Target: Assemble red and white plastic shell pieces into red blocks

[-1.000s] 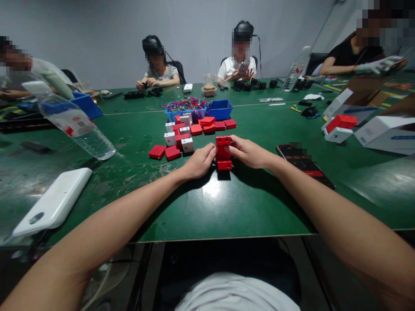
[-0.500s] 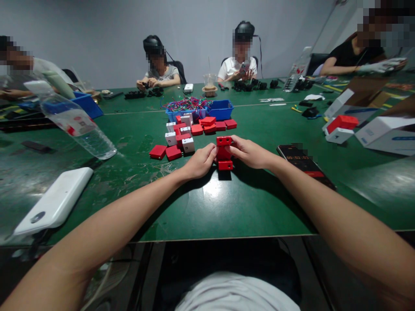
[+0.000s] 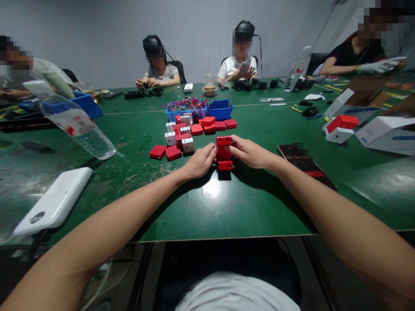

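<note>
Between my two hands stands a stack of small red boxes, upright over the green table, with small round holes in the ends of its top and bottom pieces. My left hand grips its left side, thumb towards me. From the right, my right hand holds the other side with thumb and fingers closed on it. Part of the stack's middle is hidden behind my fingertips. Beyond my left hand lie loose red boxes and white boxes of similar size, some leaning together.
Blue bins, one heaped with coloured wires, sit behind the boxes. A phone lies to the right, near cartons. At left are a water bottle and a white power bank. Several people sit around the table.
</note>
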The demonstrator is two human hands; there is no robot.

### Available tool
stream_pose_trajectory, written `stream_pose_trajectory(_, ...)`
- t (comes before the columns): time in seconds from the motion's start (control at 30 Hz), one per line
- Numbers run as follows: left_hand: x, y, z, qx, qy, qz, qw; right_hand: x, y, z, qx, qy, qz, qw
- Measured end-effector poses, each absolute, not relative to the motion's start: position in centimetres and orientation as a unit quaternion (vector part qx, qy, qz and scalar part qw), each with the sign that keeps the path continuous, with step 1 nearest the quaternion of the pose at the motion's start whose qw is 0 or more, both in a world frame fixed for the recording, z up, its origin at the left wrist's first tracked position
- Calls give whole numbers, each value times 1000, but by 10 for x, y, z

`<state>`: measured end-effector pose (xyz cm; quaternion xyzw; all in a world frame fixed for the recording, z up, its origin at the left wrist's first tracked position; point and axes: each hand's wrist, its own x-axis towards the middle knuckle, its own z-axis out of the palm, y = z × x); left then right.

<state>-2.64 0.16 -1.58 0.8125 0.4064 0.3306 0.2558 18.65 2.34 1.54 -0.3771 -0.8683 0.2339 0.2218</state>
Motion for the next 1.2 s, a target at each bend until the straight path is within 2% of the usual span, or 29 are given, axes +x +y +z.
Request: stream_pose_trajectory(1.2, -27, 3, -16, 814, 407, 327, 254, 186, 21, 19, -379, -868, 238, 217)
